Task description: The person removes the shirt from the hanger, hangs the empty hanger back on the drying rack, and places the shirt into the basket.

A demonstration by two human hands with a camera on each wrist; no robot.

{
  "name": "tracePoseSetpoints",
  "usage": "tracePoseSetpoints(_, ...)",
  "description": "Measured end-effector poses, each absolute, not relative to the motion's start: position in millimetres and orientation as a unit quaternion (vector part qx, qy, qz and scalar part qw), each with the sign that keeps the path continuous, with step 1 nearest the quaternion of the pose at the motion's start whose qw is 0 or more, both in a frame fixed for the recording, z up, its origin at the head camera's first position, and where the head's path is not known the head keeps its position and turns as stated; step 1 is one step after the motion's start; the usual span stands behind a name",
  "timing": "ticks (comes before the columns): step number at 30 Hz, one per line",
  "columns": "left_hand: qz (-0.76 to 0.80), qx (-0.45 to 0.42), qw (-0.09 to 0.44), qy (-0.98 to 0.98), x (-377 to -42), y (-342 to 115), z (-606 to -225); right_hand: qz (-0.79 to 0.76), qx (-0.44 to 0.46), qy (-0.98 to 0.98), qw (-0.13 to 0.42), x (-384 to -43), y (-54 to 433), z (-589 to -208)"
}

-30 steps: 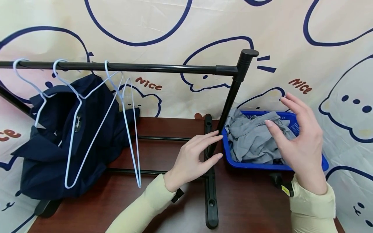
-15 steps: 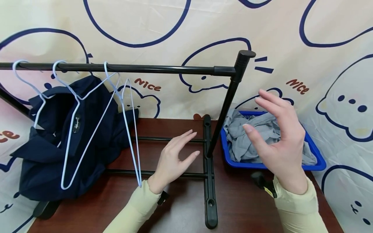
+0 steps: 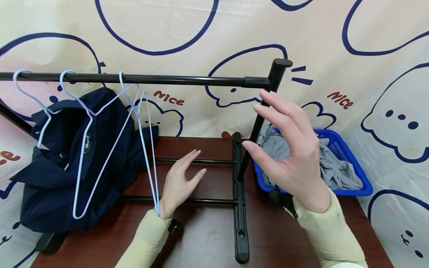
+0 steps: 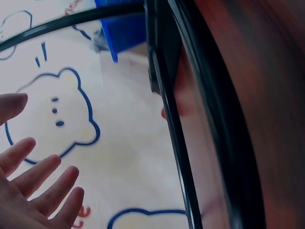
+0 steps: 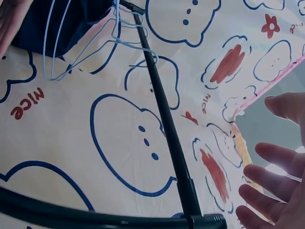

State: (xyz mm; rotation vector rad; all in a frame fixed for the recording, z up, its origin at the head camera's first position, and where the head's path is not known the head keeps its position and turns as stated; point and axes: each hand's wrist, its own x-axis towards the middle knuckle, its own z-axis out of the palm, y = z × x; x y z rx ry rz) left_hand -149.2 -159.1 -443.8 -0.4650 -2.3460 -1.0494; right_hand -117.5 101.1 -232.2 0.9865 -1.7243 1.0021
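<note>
My left hand [image 3: 177, 183] is held above the table beside the lower end of a light blue wire hanger [image 3: 147, 156], fingers straight and holding nothing. In the left wrist view its spread fingers [image 4: 45, 179] touch no object. My right hand [image 3: 293, 156] hovers in front of the rack's upright and the blue basket [image 3: 363, 190], fingers apart and nothing in them. Several light blue hangers [image 3: 88, 130] hang from the black rail [image 3: 184, 79]. Behind them is a dark navy garment [image 3: 110, 149], bunched up; how it is supported cannot be made out.
Grey cloth [image 3: 338, 171] lies crumpled in the basket, partly hidden by my right hand. The rack's upright [image 3: 250, 156] rises from a black foot [image 3: 239, 219] on the brown table [image 3: 207, 238]. A patterned sheet [image 3: 234, 22] covers the wall behind.
Both hands have moved left, the left from the rack's upright to the hangers, the right from over the basket toward the upright. The hangers and navy garment hold nearly the same place.
</note>
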Motion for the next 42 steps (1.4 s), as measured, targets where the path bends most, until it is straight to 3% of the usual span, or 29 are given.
tracePoseSetpoints(7,-0.385,-0.130,0.280,-0.870,-151.8,-182.2,-450.7,0.311,0.437,-0.716,0.447,-136.0,85.8,-215.0)
tracePoseSetpoints(14,-0.374,-0.094,0.304,-0.871,-148.9,-201.6,-447.1,0.224,0.412,-0.756,0.457,-166.1,72.9,-207.7)
tracePoseSetpoints(25,-0.373,-0.035,0.354,-0.857,-147.5,-241.5,-444.6,0.220,0.354,-0.785,0.459,-191.7,53.0,-220.9)
tracePoseSetpoints(32,-0.376,0.021,0.361,-0.853,-146.5,-265.1,-439.5,0.249,0.331,-0.760,0.501,-199.7,42.6,-222.8)
tracePoseSetpoints(38,-0.384,0.048,0.368,-0.845,-139.9,-282.5,-434.3,0.261,0.323,-0.759,0.501,-200.9,40.4,-224.3)
tracePoseSetpoints(42,-0.386,0.087,0.347,-0.850,-134.6,-292.8,-429.0,0.263,0.320,-0.761,0.499,-201.0,40.2,-224.4)
